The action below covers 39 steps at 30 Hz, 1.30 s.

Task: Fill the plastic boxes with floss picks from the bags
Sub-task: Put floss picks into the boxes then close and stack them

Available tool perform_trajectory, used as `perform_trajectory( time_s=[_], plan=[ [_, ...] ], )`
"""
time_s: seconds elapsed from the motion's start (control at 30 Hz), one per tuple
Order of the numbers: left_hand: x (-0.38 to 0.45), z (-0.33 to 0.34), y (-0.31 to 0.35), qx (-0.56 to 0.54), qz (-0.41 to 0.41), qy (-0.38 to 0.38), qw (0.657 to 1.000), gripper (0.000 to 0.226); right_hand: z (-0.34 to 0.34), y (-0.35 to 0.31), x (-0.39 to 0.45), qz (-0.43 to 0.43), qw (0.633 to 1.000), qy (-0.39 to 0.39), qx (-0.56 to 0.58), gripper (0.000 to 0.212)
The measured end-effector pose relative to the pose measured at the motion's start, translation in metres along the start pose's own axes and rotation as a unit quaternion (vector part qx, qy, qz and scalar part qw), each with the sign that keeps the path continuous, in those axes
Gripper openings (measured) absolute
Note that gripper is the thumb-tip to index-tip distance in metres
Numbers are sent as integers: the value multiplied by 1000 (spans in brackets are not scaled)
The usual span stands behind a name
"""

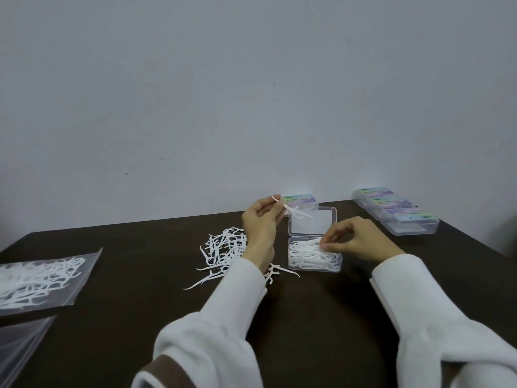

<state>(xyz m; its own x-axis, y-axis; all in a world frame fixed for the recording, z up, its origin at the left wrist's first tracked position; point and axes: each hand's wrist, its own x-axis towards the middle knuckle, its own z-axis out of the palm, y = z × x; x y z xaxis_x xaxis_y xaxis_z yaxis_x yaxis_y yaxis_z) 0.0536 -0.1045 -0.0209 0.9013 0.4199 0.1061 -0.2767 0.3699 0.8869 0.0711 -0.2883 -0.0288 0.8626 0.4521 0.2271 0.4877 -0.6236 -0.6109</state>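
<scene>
Both hands are seen reaching over a dark table (pixel 140 275) that is cut off at the left, right and bottom edges of the view, with a bare grey wall (pixel 251 79) met at its far edge. White sleeves (pixel 212 317) are cut off at the bottom. At the left edge, a clear bag (pixel 42 278) of floss picks is only partly shown, and a second, flatter bag (pixel 22 340) is cropped below it; its contents cannot be made out. A row of closed boxes (pixel 397 210) is lined up at the far right, well apart from the hands. Wide bare tabletop is left between the bags and a loose pile of picks (pixel 221 250), which is partly hidden by the left arm. Just right of the pile, an open box (pixel 314 257) is seen, part filled with picks, its lid (pixel 312 221) laid back. Another closed box (pixel 298 199) is mostly hidden behind it. A few picks (pixel 293 212) are pinched in the raised left hand (pixel 258 222). Picks at the box's upper edge are pinched by the curled fingertips of the right hand (pixel 355 239).
</scene>
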Motion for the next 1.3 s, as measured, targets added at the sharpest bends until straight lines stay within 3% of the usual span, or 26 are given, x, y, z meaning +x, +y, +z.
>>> perform_trajectory(
  time_s=[0.1, 0.17, 0.27, 0.57, 0.8, 1.0, 1.3],
  plan=[
    [-3, 0, 0, -8, -12, -5, 1000, 13, -1, 1, -1, -16, 997, 71, -11, 7],
    [-8, 1, -3, 0, -28, -22, 999, 10, 0, -4, -2, -26, 990, 119, 64, 14],
    [-12, 2, -8, 20, -43, -46, 998, 12, 4, -8, 0, -21, 981, 117, 153, 22],
    [-10, -5, -3, 47, -46, -55, 996, 12, 0, 3, 3, 15, 962, 140, 233, 10],
    [-15, 1, -3, 154, -13, -50, 987, 8, -1, -4, 2, 1, 963, 167, 214, 14],
    [-16, 1, -6, 172, -3, -17, 985, 7, -1, -7, 1, -5, 955, 220, 198, 9],
    [-18, 1, -10, 271, 90, -31, 958, 16, 4, -14, 0, -28, 951, 264, 160, 11]
  ],
)
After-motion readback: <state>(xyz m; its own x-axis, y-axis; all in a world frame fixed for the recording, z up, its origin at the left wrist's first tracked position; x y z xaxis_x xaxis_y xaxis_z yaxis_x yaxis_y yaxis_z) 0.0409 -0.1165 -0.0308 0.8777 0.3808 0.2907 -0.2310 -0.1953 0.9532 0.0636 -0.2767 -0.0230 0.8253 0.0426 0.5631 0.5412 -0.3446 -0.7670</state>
